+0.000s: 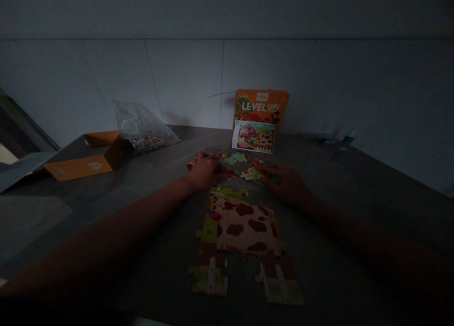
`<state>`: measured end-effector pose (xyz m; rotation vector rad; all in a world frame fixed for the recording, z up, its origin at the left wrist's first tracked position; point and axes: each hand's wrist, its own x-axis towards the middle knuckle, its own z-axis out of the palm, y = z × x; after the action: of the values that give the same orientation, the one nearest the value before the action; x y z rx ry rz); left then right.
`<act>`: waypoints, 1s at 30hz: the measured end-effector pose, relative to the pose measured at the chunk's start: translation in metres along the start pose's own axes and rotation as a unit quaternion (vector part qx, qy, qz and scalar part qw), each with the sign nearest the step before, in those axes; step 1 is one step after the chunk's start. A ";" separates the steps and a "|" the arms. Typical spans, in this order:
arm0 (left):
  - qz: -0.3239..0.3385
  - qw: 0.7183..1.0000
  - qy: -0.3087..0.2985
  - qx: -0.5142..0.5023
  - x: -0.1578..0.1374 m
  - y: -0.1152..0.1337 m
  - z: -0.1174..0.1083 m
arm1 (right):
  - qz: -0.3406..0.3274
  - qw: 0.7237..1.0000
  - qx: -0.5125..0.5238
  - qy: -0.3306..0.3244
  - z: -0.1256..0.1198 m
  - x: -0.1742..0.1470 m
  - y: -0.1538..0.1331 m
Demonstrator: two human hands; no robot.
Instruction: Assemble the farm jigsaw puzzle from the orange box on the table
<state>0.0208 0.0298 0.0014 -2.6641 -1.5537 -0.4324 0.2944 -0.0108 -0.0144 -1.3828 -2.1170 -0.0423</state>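
Note:
A partly joined jigsaw puzzle (244, 227) of a spotted cow lies on the dark table, with a gap at its lower middle. Beyond it is a scatter of loose puzzle pieces (234, 158). Over the left side of that scatter rests my left hand (204, 171), open, its fingers bent loosely among the pieces. My right hand (287, 182) is open at the right side, with fingers reaching onto several pieces (251, 174). Dim light and the hands hide part of what the fingertips touch.
An orange box (262, 101) leans on the wall behind a picture card (254, 137) of a farm. At left stand a clear plastic bag (142, 127) with contents and an open orange carton (80, 167). A small blue bottle (348, 139) stands at far right.

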 end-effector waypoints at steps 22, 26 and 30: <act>-0.043 0.999 0.017 0.015 -0.002 0.001 -0.002 | 0.007 1.000 -0.010 -0.007 -0.001 0.000 -0.001; -0.050 0.999 0.008 0.007 0.000 -0.002 0.001 | -0.002 1.000 -0.002 -0.005 -0.001 0.000 -0.002; -0.051 0.999 0.005 0.001 0.001 -0.001 0.002 | -0.002 1.000 0.001 -0.005 -0.001 0.000 -0.001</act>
<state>0.0204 0.0314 -0.0009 -2.5855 -1.6905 -0.4465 0.2939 -0.0120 -0.0130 -1.3803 -2.1282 -0.0348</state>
